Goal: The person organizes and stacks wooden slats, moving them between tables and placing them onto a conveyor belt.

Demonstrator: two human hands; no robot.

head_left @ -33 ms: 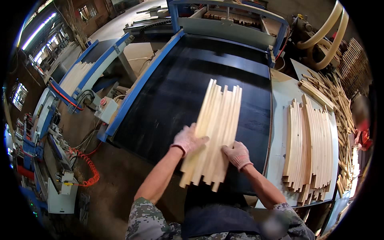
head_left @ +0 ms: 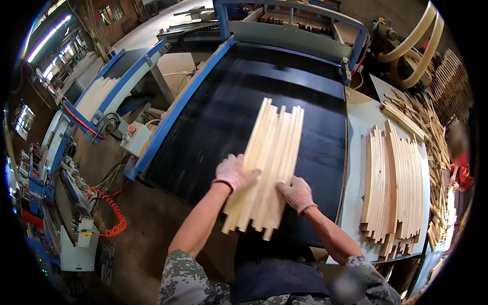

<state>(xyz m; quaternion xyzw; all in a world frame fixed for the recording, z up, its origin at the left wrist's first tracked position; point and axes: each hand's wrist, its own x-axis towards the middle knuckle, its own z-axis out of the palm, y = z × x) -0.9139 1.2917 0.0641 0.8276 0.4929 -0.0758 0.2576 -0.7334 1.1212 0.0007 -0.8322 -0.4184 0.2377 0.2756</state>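
Note:
My gloved left hand (head_left: 236, 173) grips the left edge of a bundle of pale wooden strips (head_left: 267, 168), its thumb lying over the top. My right hand (head_left: 296, 194), in the same kind of pinkish knit glove, clasps the opposite edge, thumb on top as well. Side by side, the strips form a flat, slightly fanned layer with uneven ends. The bundle is over the near part of a wide black conveyor belt (head_left: 213, 122), and its near end juts past the belt's front edge. Fingers beneath the wood are hidden.
On a pale side table (head_left: 351, 178) to the right lie more stacked wooden strips (head_left: 394, 188). Beyond them is a heap of loose sticks (head_left: 432, 137). A blue rail (head_left: 185, 104) borders the belt's left, with a control box (head_left: 136, 138) beside it. A blue machine frame (head_left: 295, 38) spans the far end.
The bundle and both hands have shifted slightly to the left and a little away from me. My grip looks the same.

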